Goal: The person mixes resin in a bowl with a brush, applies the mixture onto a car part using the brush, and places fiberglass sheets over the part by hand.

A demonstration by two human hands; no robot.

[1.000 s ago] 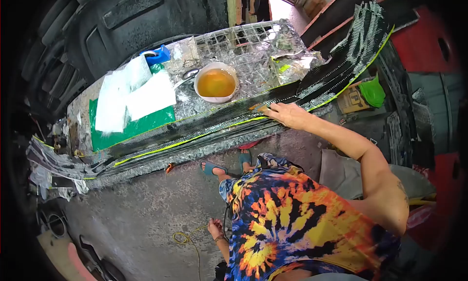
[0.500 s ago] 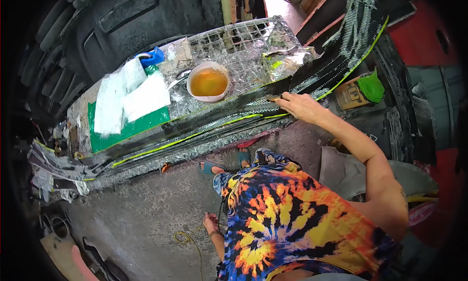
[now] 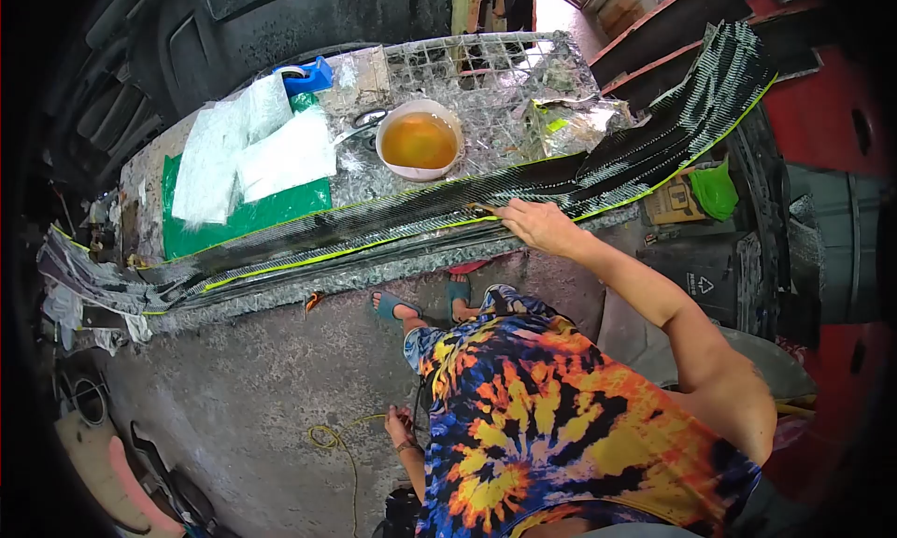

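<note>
My right hand (image 3: pixel 539 226) is closed on a small brush with a wooden-coloured part (image 3: pixel 483 208), pressed to the long black carbon-fibre piece (image 3: pixel 374 222) with yellow-green edging. The piece runs along the bench's near edge and curves up at the right, where loose fibre shows. Low beside my body, my left hand (image 3: pixel 400 424) has its fingers drawn together near a thin yellow cord (image 3: pixel 327 436); what it holds, if anything, is too small to make out. Just behind the black piece stands a white bowl of amber liquid (image 3: pixel 419 141).
White fibre sheets (image 3: pixel 285 155) lie on a green sheet (image 3: pixel 280 200) at the bench's left. Scissors (image 3: pixel 365 122) rest beside the bowl, and a blue tape dispenser (image 3: pixel 316 74) sits behind. A box (image 3: pixel 672 202) with a green bag (image 3: pixel 715 191) is under the curved end.
Over the last second my right hand with the brush went right along the black piece, then back left. The whole view has shifted as the camera moved. My left hand stays low.
</note>
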